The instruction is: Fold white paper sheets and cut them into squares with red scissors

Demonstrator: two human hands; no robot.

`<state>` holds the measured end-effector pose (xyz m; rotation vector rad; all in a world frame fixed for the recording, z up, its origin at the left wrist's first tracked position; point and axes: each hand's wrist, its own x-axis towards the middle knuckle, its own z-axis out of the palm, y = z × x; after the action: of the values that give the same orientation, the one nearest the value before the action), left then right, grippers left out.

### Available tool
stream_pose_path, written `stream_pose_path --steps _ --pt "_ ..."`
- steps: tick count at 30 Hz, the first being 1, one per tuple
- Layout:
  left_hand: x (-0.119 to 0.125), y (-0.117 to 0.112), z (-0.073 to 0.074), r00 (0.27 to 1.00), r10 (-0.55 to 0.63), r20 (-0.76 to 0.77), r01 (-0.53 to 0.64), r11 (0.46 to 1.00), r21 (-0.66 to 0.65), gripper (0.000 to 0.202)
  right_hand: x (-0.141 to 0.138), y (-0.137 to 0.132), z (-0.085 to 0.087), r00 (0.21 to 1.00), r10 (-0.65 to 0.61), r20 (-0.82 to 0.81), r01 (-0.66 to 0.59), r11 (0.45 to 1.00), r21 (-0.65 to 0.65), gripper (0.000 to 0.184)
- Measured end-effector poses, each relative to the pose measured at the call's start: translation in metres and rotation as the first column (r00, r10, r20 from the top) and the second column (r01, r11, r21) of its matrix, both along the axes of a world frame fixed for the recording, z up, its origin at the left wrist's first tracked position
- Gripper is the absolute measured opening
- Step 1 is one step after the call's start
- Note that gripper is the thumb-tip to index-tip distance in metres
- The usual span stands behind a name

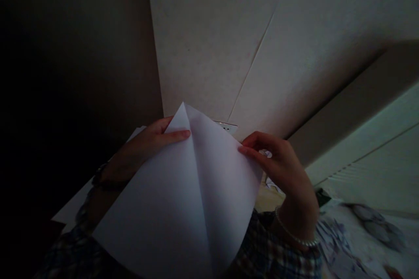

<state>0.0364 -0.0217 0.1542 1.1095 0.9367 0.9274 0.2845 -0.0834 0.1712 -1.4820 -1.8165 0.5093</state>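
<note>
A white sheet of paper [163, 209] is held up in front of me, with a crease running down its middle from the top corner. My left hand [160, 135] grips its upper left edge, the thumb lying on the front near the crease and the other fingers behind. At the right edge, my right hand [275, 157] pinches the sheet between thumb and fingertips. The right half of the paper bends slightly along the crease. More white paper [73, 205] lies behind my left forearm, partly hidden.
A pale wall [212, 43] stands ahead, with a socket plate [227, 127] low on it. Dark surfaces fill the left side. At the lower right are a grey rounded object [376, 226] and crumpled cloth or paper [340, 248], dim and unclear.
</note>
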Motion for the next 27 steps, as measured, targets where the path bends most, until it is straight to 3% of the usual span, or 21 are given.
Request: stream_pose_path --steps 8,11,14,16,19,23,27 --pt "0.003 -0.003 0.001 0.996 -0.078 -0.048 0.082 0.994 0.073 0.026 -0.007 -0.002 -0.001 0.998 0.067 0.006 -0.067 0.997 -0.035 0.023" --pt "0.007 -0.003 -0.001 0.993 -0.113 -0.045 0.116 0.991 0.071 0.028 -0.021 0.0 -0.002 0.988 0.125 0.09 -0.115 0.988 -0.108 0.02" --pt "0.006 -0.002 0.001 0.995 -0.094 -0.046 0.099 0.989 0.112 0.03 -0.028 0.005 -0.004 0.982 0.102 0.16 -0.083 0.989 -0.119 0.02" --pt "0.002 0.0 0.004 0.999 -0.046 -0.02 0.05 0.979 0.199 0.032 -0.025 0.008 -0.006 0.996 0.042 0.081 -0.034 0.994 -0.1 0.021" --pt "-0.01 0.004 0.004 0.999 -0.002 0.05 -0.012 0.962 0.273 0.046 -0.013 0.011 -0.01 0.981 -0.103 -0.163 0.091 0.993 -0.077 0.023" --pt "-0.025 0.008 -0.003 0.996 -0.017 0.083 -0.007 0.958 0.285 0.056 -0.001 0.011 -0.016 0.844 -0.267 -0.466 0.269 0.961 -0.062 0.029" --pt "-0.025 0.01 -0.01 0.991 -0.096 0.09 0.067 0.956 0.286 0.064 -0.004 0.011 -0.017 0.725 -0.324 -0.608 0.386 0.922 -0.03 0.033"
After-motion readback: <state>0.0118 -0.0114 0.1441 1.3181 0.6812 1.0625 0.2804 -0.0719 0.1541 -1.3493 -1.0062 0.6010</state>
